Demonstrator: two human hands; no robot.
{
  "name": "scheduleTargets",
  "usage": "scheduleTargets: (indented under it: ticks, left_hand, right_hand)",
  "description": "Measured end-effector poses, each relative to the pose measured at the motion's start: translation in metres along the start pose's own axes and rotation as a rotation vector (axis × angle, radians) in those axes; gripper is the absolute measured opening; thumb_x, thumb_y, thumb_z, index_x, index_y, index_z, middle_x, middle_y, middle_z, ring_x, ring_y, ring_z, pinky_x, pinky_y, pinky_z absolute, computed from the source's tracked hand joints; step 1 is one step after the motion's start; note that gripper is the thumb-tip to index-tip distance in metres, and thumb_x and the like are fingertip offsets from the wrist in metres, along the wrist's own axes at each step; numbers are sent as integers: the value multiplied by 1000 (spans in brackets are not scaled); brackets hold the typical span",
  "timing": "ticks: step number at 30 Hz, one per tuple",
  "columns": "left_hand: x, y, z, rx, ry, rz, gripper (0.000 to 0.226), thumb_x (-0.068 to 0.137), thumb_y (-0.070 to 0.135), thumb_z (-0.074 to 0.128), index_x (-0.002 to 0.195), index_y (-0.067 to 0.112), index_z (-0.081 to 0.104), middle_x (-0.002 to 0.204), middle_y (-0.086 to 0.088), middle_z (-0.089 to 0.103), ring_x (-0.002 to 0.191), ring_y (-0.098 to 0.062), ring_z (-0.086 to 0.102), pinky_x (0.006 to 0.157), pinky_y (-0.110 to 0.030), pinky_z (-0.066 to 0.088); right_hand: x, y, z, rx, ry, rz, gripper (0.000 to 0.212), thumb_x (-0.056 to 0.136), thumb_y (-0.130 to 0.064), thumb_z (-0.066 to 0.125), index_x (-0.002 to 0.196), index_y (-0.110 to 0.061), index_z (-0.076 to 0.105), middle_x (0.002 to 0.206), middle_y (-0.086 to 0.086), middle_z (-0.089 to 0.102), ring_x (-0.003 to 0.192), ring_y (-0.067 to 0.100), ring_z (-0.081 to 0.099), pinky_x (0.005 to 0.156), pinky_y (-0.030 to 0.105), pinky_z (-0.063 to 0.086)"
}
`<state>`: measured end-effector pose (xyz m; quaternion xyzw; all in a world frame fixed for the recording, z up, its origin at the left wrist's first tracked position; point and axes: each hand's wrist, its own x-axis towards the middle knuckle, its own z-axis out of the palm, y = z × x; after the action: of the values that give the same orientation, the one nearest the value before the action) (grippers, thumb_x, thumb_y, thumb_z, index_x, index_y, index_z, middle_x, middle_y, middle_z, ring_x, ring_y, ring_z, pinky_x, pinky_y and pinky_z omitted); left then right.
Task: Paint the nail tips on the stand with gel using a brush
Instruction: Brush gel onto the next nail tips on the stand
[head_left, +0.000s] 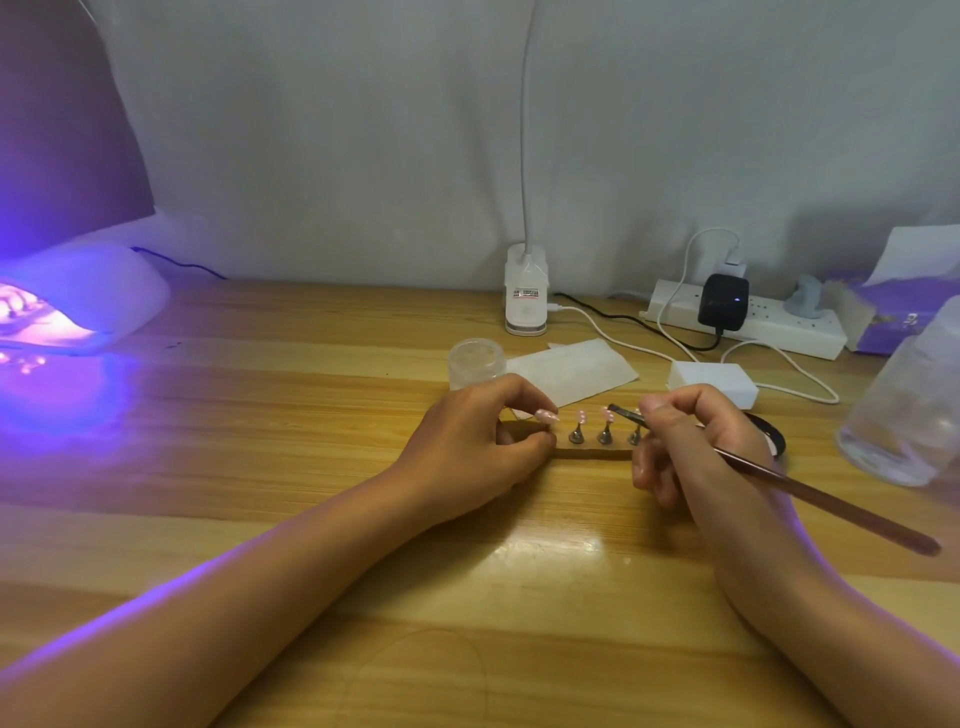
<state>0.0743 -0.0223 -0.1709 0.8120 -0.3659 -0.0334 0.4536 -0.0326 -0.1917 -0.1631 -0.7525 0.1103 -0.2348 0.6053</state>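
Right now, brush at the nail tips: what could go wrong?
1. The right hand grips the brush with its tip at one nail tip; the neighbouring tips are close and could get smeared.
2. The left hand holds the stand at one end only; it might pivot.

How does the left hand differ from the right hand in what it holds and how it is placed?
The left hand grips the left end of the stand, while the right hand pinches the brush. The left hand covers part of the stand; the right hand sits at the stand's right end, with the brush tip at a pink nail tip. Both rest low over the wooden table.
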Motion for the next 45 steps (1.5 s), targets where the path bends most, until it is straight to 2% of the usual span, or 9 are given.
scheduleTargets:
  ticks: [3, 13, 16, 22, 28, 32, 37, 40, 45]
  left_hand:
    - [0, 1, -1, -28, 8, 12, 26, 89, 19, 71, 112, 24, 61, 103, 14, 68, 62, -11, 66, 63, -32, 54]
    - [1, -3, 1, -51, 37, 29, 24, 89, 16, 72, 98, 26, 53, 97, 9, 70, 53, -8, 62, 57, -25, 48]
    - [2, -4, 2, -51, 41, 28, 23, 89, 15, 72, 100, 26, 54, 96, 10, 70, 52, -8, 59, 57, -26, 47]
    - [2, -3, 2, -76, 51, 33, 22, 89, 12, 72, 99, 23, 56, 93, 12, 70, 51, -9, 63, 56, -21, 47]
    - [0, 0, 0, -59, 45, 30, 27, 88, 14, 72, 107, 21, 54, 100, 10, 69, 56, -14, 65, 56, -24, 48]
    - [-3, 5, 2, 93, 127, 143, 42, 87, 15, 72, 119, 23, 46, 111, 13, 59, 57, -10, 59, 58, -22, 47]
    - [-5, 6, 1, 259, 411, 176, 44, 83, 19, 68, 120, 18, 43, 114, 7, 45, 77, -7, 46, 64, -34, 50]
    - [-1, 3, -3, 221, 527, 99, 53, 81, 15, 73, 124, 15, 42, 121, 4, 36, 101, -7, 44, 86, -33, 48]
    - [4, -6, -10, 268, 395, -188, 73, 81, 33, 75, 137, 22, 29, 135, 6, 41, 129, -17, 39, 101, -31, 30]
  right_hand:
    - [-1, -2, 1, 6, -36, 7, 23, 90, -45, 53, 92, -23, 59, 59, 2, 65, 48, 6, 53, 56, 29, 43]
    - [12, 0, 4, 40, -136, 108, 26, 100, -37, 39, 92, -17, 55, 69, 7, 73, 76, 27, 69, 78, 38, 54]
    - [11, 6, 9, -23, -152, 65, 37, 87, -56, 41, 94, -23, 58, 80, 2, 75, 86, 23, 71, 94, 50, 50]
    - [11, 20, 14, -109, -125, -28, 44, 73, -84, 35, 89, -53, 61, 87, -14, 75, 88, 6, 71, 94, 49, 49]
    - [14, 15, 14, -69, -143, 60, 72, 64, -91, 37, 95, -31, 62, 85, -11, 76, 92, 12, 70, 100, 48, 46]
    - [15, 9, 18, -45, -139, 96, 66, 77, -85, 40, 98, -26, 61, 81, -8, 76, 97, 22, 69, 103, 52, 43]
    - [10, 14, 14, -95, -134, 43, 85, 55, -101, 31, 97, -35, 63, 87, -14, 76, 93, 7, 70, 103, 46, 43]
    - [11, 17, 13, -83, -136, 49, 74, 53, -102, 32, 91, -48, 64, 88, -14, 76, 93, 7, 70, 102, 47, 44]
    - [13, 16, 14, -99, -138, 65, 74, 61, -93, 32, 95, -35, 62, 87, -17, 75, 97, 6, 68, 96, 39, 44]
